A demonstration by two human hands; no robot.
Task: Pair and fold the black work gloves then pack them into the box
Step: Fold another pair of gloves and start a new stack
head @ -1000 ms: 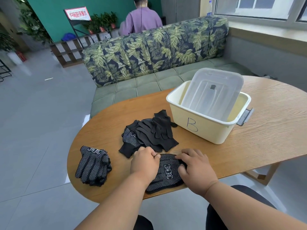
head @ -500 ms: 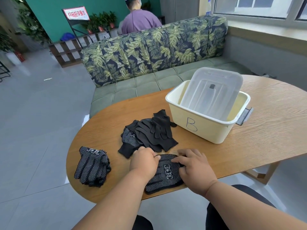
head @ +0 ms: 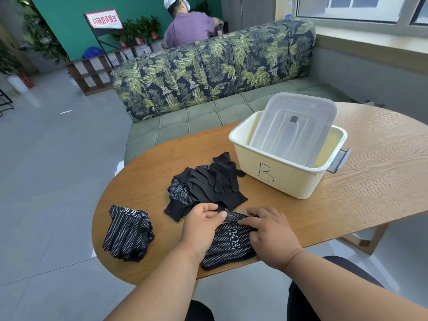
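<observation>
A black dotted glove pair [head: 229,246] lies at the table's near edge, white printed label up. My left hand [head: 201,225] pinches its cuff edge from the left. My right hand [head: 271,232] presses on the same cuff from the right. A loose pile of black gloves [head: 206,186] sits just beyond my hands. Another dotted glove bundle [head: 127,230] rests at the table's left end. The cream box marked B [head: 287,179] stands at the right rear, with a clear lid [head: 294,126] leaning inside it.
The oval wooden table [head: 359,193] ends close to my body and curves off at the left. A leaf-patterned sofa [head: 208,66] stands behind it. A person in a purple shirt [head: 187,26] sits beyond the sofa, back turned.
My left hand has opened from a fist on the glove and now pinches the cuff edge. My right hand has shifted slightly along the cuff. The glove pair lies in the same spot.
</observation>
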